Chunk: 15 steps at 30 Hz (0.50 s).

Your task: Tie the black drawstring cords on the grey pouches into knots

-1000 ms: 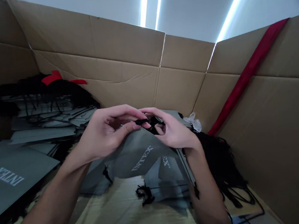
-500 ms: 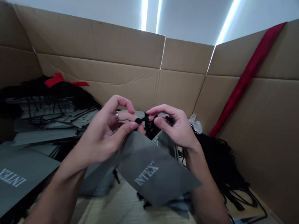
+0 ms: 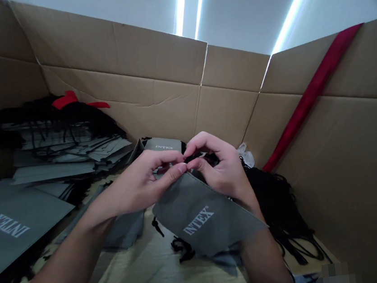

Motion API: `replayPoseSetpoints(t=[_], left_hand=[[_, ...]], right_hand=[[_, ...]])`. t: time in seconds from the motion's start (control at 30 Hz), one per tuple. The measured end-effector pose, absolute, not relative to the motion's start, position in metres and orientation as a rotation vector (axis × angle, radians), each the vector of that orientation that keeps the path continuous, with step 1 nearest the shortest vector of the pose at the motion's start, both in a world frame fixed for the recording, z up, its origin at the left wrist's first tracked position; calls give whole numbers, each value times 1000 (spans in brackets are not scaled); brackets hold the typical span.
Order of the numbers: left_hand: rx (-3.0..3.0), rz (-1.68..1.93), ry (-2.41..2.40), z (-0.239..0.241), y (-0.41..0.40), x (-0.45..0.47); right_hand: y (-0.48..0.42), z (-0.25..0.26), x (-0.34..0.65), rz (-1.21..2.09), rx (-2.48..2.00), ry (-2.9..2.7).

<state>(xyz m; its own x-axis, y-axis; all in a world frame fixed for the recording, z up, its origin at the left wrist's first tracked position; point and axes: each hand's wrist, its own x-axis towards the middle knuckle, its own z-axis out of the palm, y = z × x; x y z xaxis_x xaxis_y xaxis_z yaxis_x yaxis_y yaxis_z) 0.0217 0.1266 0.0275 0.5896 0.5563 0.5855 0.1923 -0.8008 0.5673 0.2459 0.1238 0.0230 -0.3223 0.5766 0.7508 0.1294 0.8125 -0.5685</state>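
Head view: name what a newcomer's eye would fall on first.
Probably the middle, where the left hand and right hand come together at the top of a grey pouch printed INTEX. Next, likely, the dark red strip slanting up the cardboard wall on the picture's right. The white light strips also stand out, glaring along the top.

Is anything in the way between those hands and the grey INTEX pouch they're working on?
Nothing visible is. The left hand and right hand come together at the upper corner of the grey pouch, which hangs below them. Exactly what they pinch is hidden. The black cords lie off to the right, not between.
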Motion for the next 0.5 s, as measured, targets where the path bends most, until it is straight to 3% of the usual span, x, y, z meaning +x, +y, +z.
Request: replayPoseSetpoints(t=[0.3, 0.5], left_hand=[[2523, 1315, 567, 28, 119, 28], [2502, 1294, 331, 28, 115, 24]], right_hand=[[126, 25, 246, 664, -528, -1875], [133, 22, 241, 1010, -322, -1782]])
